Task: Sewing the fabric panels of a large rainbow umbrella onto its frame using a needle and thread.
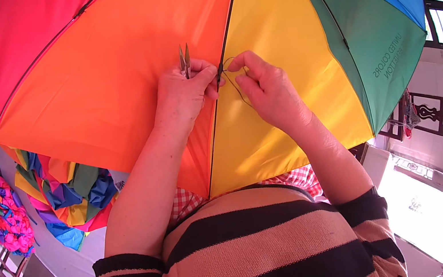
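An open umbrella [104, 93] with pink, orange, yellow, green and blue panels spreads in front of me, its dark ribs facing me. My left hand [177, 99] is closed around small thread snips [185, 63], whose pointed blades stick up past the fingers. The thumb and fingertips of that hand also pinch the rib [227, 33] at the orange and yellow seam. Just right of the rib, my right hand [275, 95] is closed in a pinch on a dark thread [239, 90], which loops over the yellow panel. Whether a needle is between those fingertips cannot be made out.
Folded multicoloured umbrella fabric [70, 188] lies in a heap at the left. Beside it hangs a bright pink, ruffled bundle [6, 216]. Red checked cloth [185, 202] shows under the umbrella's lower edge. A dark wooden frame [429, 114] stands at the right.
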{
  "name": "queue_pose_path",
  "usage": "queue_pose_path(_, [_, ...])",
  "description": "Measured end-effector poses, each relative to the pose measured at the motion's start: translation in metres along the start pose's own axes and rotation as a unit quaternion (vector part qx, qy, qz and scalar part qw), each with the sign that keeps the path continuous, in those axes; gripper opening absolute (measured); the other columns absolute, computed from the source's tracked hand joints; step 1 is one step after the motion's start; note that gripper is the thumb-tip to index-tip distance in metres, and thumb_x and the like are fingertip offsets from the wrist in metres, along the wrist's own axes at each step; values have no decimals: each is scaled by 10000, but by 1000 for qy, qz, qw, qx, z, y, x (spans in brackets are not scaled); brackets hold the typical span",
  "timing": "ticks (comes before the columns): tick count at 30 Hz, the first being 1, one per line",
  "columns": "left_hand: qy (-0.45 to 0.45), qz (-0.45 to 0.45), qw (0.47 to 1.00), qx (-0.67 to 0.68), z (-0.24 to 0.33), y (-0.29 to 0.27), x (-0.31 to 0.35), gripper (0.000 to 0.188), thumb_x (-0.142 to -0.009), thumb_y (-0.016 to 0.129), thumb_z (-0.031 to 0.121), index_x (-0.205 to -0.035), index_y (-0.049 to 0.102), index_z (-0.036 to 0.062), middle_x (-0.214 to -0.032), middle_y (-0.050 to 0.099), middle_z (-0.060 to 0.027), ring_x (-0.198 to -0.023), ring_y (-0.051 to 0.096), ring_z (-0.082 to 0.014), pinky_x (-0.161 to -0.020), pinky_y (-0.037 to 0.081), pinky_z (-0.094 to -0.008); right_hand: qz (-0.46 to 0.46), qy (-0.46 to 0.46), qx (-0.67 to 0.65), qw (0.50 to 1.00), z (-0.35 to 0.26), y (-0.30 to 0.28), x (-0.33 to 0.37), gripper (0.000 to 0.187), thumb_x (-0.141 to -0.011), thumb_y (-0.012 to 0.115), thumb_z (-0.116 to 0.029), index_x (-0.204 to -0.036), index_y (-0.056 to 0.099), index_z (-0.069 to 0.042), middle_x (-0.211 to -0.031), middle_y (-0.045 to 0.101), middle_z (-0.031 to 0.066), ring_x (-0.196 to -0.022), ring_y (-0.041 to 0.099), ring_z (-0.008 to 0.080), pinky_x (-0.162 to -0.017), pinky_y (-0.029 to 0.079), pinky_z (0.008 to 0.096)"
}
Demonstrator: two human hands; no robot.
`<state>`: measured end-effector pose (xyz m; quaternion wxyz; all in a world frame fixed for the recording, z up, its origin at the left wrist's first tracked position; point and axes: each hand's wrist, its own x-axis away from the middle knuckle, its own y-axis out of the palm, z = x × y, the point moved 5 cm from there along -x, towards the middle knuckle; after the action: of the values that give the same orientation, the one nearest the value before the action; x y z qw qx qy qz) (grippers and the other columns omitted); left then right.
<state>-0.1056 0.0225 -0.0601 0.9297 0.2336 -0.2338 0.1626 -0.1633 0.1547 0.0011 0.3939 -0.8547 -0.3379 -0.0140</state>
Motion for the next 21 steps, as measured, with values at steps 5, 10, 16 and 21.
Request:
queue_pose_path(5, [6, 0, 1000, 9, -2, 0, -1, 73, -902, 621, 121, -859, 631, 63, -740, 669, -41, -540, 543, -48, -444, 344, -174, 72, -46, 30, 996, 1, 4, -14, 64, -834, 577, -40, -896, 588, -51, -861, 623, 154, -806, 621, 343, -673, 493, 413])
queue_pose_path(10, [20, -8, 1000, -2, -3, -2, -7, 80, -895, 623, 116, -947, 597, 60, -733, 647, -23, -537, 498, -43, -476, 357, -174, 187, -198, 260, 926, -7, -31, -7, 112, -772, 614, 58, -795, 586, -47, -921, 621, 72, -888, 610, 217, -750, 488, 331])
queue_pose_path(16, [84, 34, 993, -72, 1, 2, -3, 291, -853, 645, 53, -1103, 496, 51, -749, 589, -5, -581, 478, -49, -525, 389, -198, 161, 31, -595, 787, 63, -136, 48, 79, -921, 528, 1, -965, 592, -11, -1055, 628, 118, -1086, 572, 242, -879, 503, 349])
queue_pose_path(21, [165, 67, 966, -190, 4, 6, -4, 394, -827, 643, -11, -1161, 441, 53, -795, 537, -8, -670, 500, -58, -590, 427, -226, 101, -63, -700, 705, 49, -188, 73, 151, -949, 503, -27, -1082, 514, 44, -889, 569, 92, -885, 561, 185, -763, 498, 282])
